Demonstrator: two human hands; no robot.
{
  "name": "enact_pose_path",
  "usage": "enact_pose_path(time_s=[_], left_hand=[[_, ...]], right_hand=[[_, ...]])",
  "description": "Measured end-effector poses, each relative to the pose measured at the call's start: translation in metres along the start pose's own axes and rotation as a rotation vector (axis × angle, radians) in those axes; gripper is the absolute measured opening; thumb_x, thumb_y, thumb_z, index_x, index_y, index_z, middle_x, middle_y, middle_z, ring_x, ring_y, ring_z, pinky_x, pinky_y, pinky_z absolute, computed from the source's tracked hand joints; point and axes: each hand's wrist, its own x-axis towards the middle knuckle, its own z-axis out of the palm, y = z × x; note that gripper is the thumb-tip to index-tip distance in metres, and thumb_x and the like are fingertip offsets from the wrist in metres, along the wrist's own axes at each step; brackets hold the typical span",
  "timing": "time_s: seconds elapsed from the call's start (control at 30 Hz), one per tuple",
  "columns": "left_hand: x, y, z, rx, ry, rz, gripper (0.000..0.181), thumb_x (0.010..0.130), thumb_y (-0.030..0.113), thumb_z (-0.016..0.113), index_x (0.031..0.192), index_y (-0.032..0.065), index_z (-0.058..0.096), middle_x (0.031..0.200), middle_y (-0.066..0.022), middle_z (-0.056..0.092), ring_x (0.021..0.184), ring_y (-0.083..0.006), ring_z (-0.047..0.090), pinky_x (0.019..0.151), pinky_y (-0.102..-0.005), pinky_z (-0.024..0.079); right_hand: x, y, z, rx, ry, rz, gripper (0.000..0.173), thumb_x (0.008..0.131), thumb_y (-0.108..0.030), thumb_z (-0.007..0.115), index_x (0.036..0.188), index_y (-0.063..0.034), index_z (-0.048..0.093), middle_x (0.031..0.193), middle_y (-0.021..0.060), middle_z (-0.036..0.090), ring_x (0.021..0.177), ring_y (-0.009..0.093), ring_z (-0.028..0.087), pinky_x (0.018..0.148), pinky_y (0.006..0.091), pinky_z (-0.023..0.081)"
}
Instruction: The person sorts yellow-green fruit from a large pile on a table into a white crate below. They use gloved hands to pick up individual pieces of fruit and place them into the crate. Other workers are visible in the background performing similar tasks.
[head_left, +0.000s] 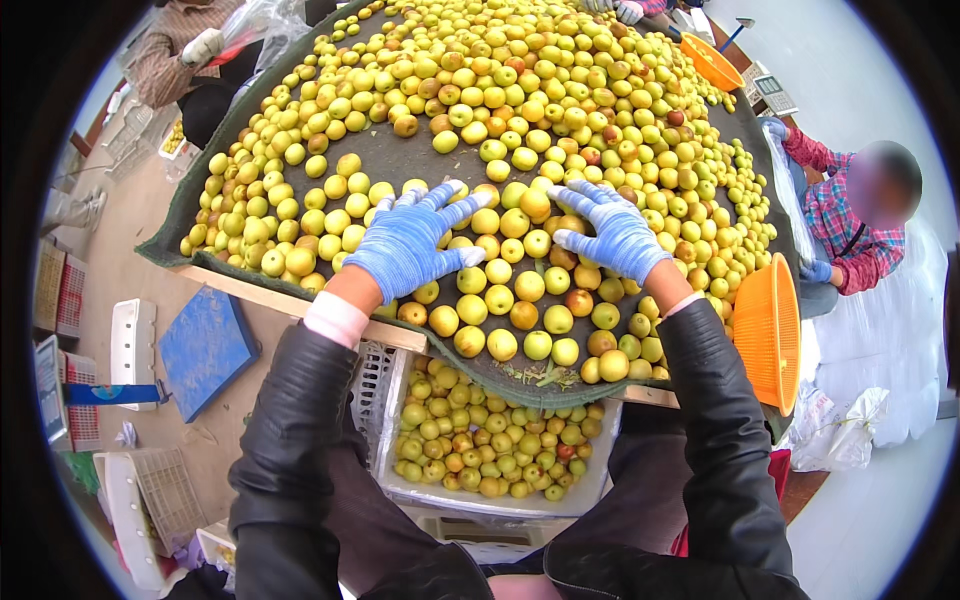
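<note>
Both my hands wear blue knit gloves with whitish fingertips. My left hand (415, 238) lies palm down over the near part of a wide heap of jujubes (495, 97), its fingers spread. A short way to the right, my right hand (613, 231) rests on the fruit in the same manner, thumb apart from the fingers. Neither grips anything; the palms are hidden. Yellow-green and reddish-brown fruits lie between them on the dark cloth (379, 150) lining the table. Below the table's front edge, between my knees, a white crate (499, 504) holds more jujubes.
An orange basket (766, 334) leans at the table's right edge; another orange basket (711, 61) stands farther back. Co-workers sit at the right (855, 202) and far left (176, 52). On the left floor are a blue platform scale (206, 351) and a white crate (133, 352).
</note>
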Motion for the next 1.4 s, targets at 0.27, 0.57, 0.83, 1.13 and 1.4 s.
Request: enact_pose_path(time_s=[0.27, 0.57, 0.83, 1.13, 1.4], left_hand=[[-0.051, -0.029, -0.020, -0.094, 0.294, -0.251, 0.053, 0.089, 0.040, 0.061, 0.135, 0.0158, 0.052, 0.131, -0.0181, 0.054, 0.123, -0.0330, 0.050, 0.104, -0.0433, 0.037], [-0.040, -0.039, -0.028, 0.028, 0.044, -0.544, 0.065, 0.089, 0.055, 0.052, 0.143, 0.0193, 0.041, 0.143, -0.0136, 0.044, 0.130, -0.0326, 0.043, 0.107, -0.0493, 0.032], [-0.020, -0.024, 0.005, 0.080, -0.061, -0.492, 0.074, 0.086, 0.063, 0.051, 0.147, 0.0245, 0.034, 0.139, -0.0131, 0.046, 0.125, -0.0323, 0.045, 0.102, -0.0518, 0.037], [-0.008, 0.003, 0.023, -0.172, 0.036, -0.284, 0.063, 0.088, 0.054, 0.058, 0.136, 0.0149, 0.049, 0.125, -0.0191, 0.055, 0.117, -0.0358, 0.052, 0.101, -0.0435, 0.041], [-0.008, -0.001, 0.035, -0.522, 0.065, -0.220, 0.061, 0.087, 0.049, 0.063, 0.132, 0.0102, 0.054, 0.130, -0.0209, 0.055, 0.123, -0.0308, 0.052, 0.104, -0.0384, 0.040]], right_hand=[[0.074, -0.089, 0.018, -0.270, 0.120, 0.069, 0.060, 0.088, -0.062, 0.045, 0.136, -0.0269, 0.051, 0.147, 0.0086, 0.040, 0.134, 0.036, 0.035, 0.108, 0.0582, 0.022], [0.007, -0.126, 0.035, -0.087, 0.064, -0.047, 0.049, 0.096, -0.045, 0.041, 0.143, -0.0323, 0.040, 0.148, 0.0066, 0.038, 0.136, 0.036, 0.036, 0.108, 0.0628, 0.019], [-0.087, -0.042, 0.010, 0.114, 0.555, 0.175, 0.042, 0.090, -0.026, 0.060, 0.129, -0.0106, 0.057, 0.129, 0.0184, 0.055, 0.116, 0.034, 0.054, 0.098, 0.0424, 0.044], [-0.086, -0.004, 0.018, -0.290, 0.222, 0.692, 0.056, 0.092, -0.055, 0.046, 0.139, -0.0250, 0.047, 0.143, 0.0161, 0.043, 0.122, 0.032, 0.052, 0.107, 0.0598, 0.023], [-0.090, 0.003, 0.012, -0.135, 0.166, 0.722, 0.056, 0.093, -0.055, 0.046, 0.138, -0.0213, 0.048, 0.128, 0.0137, 0.057, 0.118, 0.031, 0.055, 0.098, 0.0491, 0.039]])
